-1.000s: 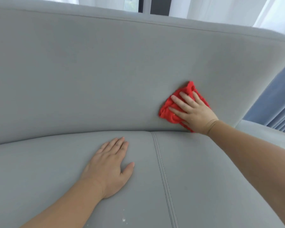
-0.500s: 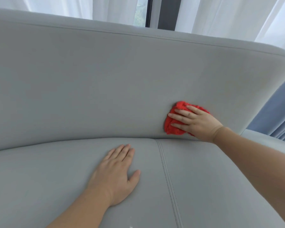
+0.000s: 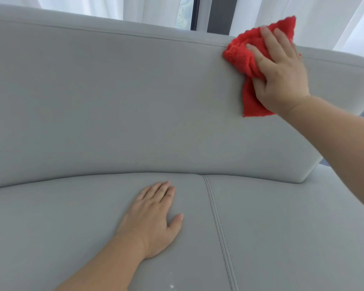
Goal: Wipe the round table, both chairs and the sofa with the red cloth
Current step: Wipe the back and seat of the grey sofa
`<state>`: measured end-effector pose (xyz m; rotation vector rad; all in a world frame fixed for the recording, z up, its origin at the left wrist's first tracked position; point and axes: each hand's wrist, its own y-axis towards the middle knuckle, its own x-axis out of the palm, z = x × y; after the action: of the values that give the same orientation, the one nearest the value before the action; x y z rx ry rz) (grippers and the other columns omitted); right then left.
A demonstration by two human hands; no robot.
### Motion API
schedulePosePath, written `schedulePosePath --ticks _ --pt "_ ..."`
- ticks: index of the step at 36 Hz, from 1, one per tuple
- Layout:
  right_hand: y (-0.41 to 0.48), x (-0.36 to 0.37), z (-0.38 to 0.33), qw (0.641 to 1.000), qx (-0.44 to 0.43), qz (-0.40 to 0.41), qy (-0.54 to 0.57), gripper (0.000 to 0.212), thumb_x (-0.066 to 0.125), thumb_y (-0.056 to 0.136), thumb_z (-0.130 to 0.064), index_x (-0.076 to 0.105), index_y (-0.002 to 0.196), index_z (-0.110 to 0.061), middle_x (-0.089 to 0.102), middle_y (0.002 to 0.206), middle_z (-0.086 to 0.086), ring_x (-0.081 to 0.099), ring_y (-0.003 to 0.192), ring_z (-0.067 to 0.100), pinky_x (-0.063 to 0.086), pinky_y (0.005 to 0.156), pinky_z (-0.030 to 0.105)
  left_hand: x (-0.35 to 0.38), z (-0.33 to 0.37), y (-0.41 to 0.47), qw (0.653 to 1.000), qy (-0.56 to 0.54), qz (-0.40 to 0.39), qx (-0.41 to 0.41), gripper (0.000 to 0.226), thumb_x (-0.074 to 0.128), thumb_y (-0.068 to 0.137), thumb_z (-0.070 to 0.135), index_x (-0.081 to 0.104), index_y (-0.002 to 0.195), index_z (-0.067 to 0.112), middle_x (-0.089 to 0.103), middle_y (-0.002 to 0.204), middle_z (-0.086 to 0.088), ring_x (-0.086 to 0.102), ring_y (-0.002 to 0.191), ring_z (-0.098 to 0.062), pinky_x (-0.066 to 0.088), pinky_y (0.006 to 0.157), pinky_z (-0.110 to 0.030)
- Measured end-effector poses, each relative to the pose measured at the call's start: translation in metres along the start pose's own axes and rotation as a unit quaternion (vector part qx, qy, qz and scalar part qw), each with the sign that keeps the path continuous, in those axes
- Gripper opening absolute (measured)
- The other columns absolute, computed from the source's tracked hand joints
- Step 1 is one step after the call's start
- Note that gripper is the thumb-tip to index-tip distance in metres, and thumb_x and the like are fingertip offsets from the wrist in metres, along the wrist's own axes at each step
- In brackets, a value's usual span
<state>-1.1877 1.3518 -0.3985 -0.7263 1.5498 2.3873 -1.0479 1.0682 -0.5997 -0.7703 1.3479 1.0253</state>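
The grey sofa (image 3: 118,101) fills the view, its backrest upright and its seat below. The red cloth (image 3: 245,53) lies bunched against the top right of the backrest, one corner reaching above the top edge and one hanging down. My right hand (image 3: 280,68) presses the cloth flat against the backrest with straight fingers. My left hand (image 3: 153,217) rests palm down, fingers straight, on the seat cushion just left of the seam (image 3: 216,227). The round table and the chairs are out of view.
White curtains (image 3: 156,7) and a dark window frame (image 3: 216,13) stand behind the sofa. The backrest ends at the right (image 3: 345,97), where the seat runs on past it. Small white specks (image 3: 171,285) lie on the seat near the bottom edge.
My right hand has swept the red cloth from the bottom of the backrest up to its top edge. The left hand has stayed on the seat.
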Motion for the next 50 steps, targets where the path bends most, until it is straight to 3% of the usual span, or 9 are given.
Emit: schedulePosePath --ticks 8,19,22,25,27,30,33,37,50 --pt "-0.006 0.011 -0.018 0.999 0.031 0.022 0.023 0.054 0.048 0.085 -0.012 0.050 0.139 -0.011 0.041 0.149 0.015 0.036 0.135 0.044 0.027 0.110 0.058 0.002 0.000 -0.001 1.000 0.000 -0.014 -0.003 0.090 -0.006 0.073 0.062 0.004 0.152 0.021 0.000 0.159 0.004 -0.003 0.145 -0.011 -0.007 0.116 -0.028" --pt "-0.033 0.035 -0.041 0.998 -0.057 0.029 0.029 0.052 0.054 0.083 -0.008 0.053 0.135 -0.008 0.038 0.148 0.024 0.033 0.134 0.050 0.021 0.111 0.060 0.001 0.000 0.000 1.000 0.009 -0.022 -0.005 0.090 -0.008 0.072 0.061 0.002 0.152 0.020 -0.003 0.159 0.004 -0.004 0.145 -0.010 -0.006 0.117 -0.029" --pt "-0.060 0.049 -0.055 0.991 -0.134 -0.015 0.017 0.049 0.052 0.084 -0.015 0.051 0.133 -0.012 0.041 0.146 0.023 0.035 0.132 0.046 0.024 0.108 0.058 0.000 0.000 -0.001 1.000 0.011 -0.018 -0.003 0.090 -0.007 0.072 0.061 0.002 0.152 0.020 -0.003 0.159 0.003 -0.004 0.145 -0.011 -0.007 0.116 -0.028" --pt "-0.091 0.067 -0.069 0.973 -0.209 -0.097 -0.016 0.059 0.054 0.077 -0.017 0.045 0.136 -0.017 0.036 0.150 0.016 0.030 0.134 0.040 0.017 0.111 0.056 0.000 0.001 0.000 1.000 0.007 -0.015 -0.001 0.089 -0.005 0.073 0.061 0.003 0.151 0.020 -0.002 0.159 0.003 -0.004 0.145 -0.011 -0.008 0.116 -0.028" --pt "-0.105 0.074 -0.078 0.959 -0.241 -0.145 -0.023 0.064 0.062 0.072 -0.016 0.051 0.135 -0.020 0.032 0.151 0.010 0.030 0.135 0.036 0.014 0.113 0.053 0.000 0.000 -0.001 1.000 0.005 -0.015 0.000 0.088 -0.003 0.074 0.061 0.003 0.152 0.020 -0.001 0.159 0.003 -0.004 0.145 -0.011 -0.009 0.115 -0.028" --pt "-0.119 0.079 -0.089 0.911 -0.341 -0.228 -0.029 0.063 0.077 0.062 -0.018 0.066 0.124 -0.026 0.043 0.149 0.005 0.045 0.132 0.030 0.018 0.113 0.050 0.000 -0.001 -0.002 1.000 0.004 -0.012 0.002 0.088 -0.003 0.073 0.061 0.004 0.152 0.021 -0.001 0.159 0.003 -0.004 0.145 -0.010 -0.008 0.116 -0.027" --pt "-0.124 0.080 -0.091 0.886 -0.374 -0.274 -0.022 0.063 0.082 0.059 -0.019 0.068 0.120 -0.027 0.045 0.148 0.002 0.050 0.130 0.026 0.009 0.114 0.045 0.000 0.000 -0.002 1.000 0.001 -0.007 0.002 0.087 -0.001 0.074 0.060 0.005 0.151 0.021 0.000 0.159 0.003 -0.003 0.144 -0.010 -0.007 0.116 -0.028" --pt "-0.119 0.076 -0.089 0.887 -0.380 -0.260 -0.020 0.058 0.079 0.065 -0.019 0.067 0.122 -0.024 0.045 0.147 0.002 0.048 0.132 0.026 0.003 0.115 0.043 0.000 0.000 -0.001 1.000 -0.004 -0.003 0.003 0.084 0.003 0.077 0.060 0.006 0.151 0.021 0.000 0.159 0.003 -0.003 0.144 -0.010 -0.006 0.117 -0.029" --pt "-0.024 0.049 -0.075 0.918 -0.370 -0.125 -0.063 0.050 0.059 0.080 -0.024 0.060 0.130 -0.023 0.040 0.151 0.008 0.043 0.134 0.033 0.019 0.113 0.048 0.002 0.000 -0.001 1.000 -0.017 -0.007 0.000 0.082 0.004 0.080 0.060 0.004 0.151 0.020 -0.001 0.159 0.003 -0.004 0.145 -0.011 -0.005 0.117 -0.030"
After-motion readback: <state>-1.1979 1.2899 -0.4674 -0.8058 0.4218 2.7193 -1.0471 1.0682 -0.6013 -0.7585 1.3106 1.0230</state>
